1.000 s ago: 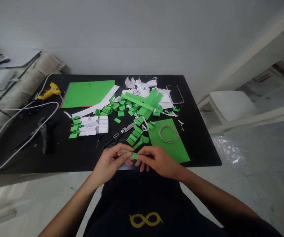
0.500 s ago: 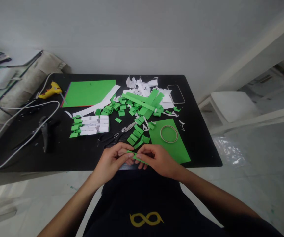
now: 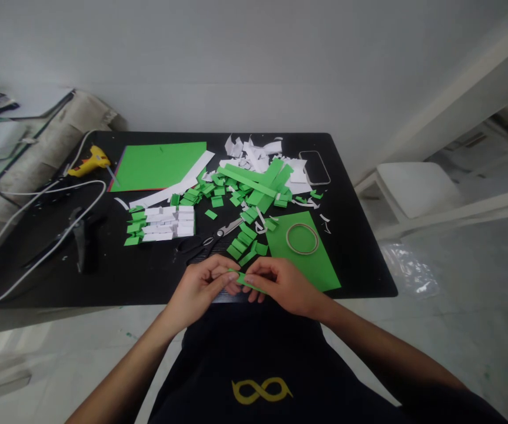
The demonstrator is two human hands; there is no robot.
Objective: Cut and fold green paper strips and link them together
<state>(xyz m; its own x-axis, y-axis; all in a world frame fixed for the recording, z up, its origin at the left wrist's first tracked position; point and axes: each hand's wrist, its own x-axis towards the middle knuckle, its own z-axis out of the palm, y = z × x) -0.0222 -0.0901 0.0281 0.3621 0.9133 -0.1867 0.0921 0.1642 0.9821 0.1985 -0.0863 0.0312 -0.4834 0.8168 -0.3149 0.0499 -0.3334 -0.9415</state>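
A: Hands, position?

B: Both low at the near edge of the desk (image 3: 148,277), over the lap. The left hand (image 3: 201,288) and right hand (image 3: 280,285) meet fingertip to fingertip. Each is closed in a pinch on one short green paper strip (image 3: 254,287).

A: Strip on the desk or off it?

B: Off it. It is held in the air just in front of the desk edge, slightly tilted, with its right end poking out under the right fingers. Whether it is already creased, I cannot tell; it is too small.

A: Step in hand, your reading?

B: Judging by the two-sided pinch, it looks like shaping or folding one piece by hand. No tool is held. The scissors (image 3: 209,240) lie untouched just beyond the hands.

A: Surroundings?

B: A cluster of cut green pieces (image 3: 242,246) sits right of the scissors. A tape ring (image 3: 302,238) rests on a green sheet (image 3: 324,268) near the right hand. A batch of white-and-green pieces (image 3: 160,225) lies in rows to the left. Farther left there is a yellow glue gun (image 3: 88,163) and a white cable (image 3: 37,247).

A: What would a next move call for?

B: My judgement is fine fingertip control. The ends must line up before pressing, and the grip should be light so the paper doesn't buckle. One hand has to hold the strip if the other lets go.
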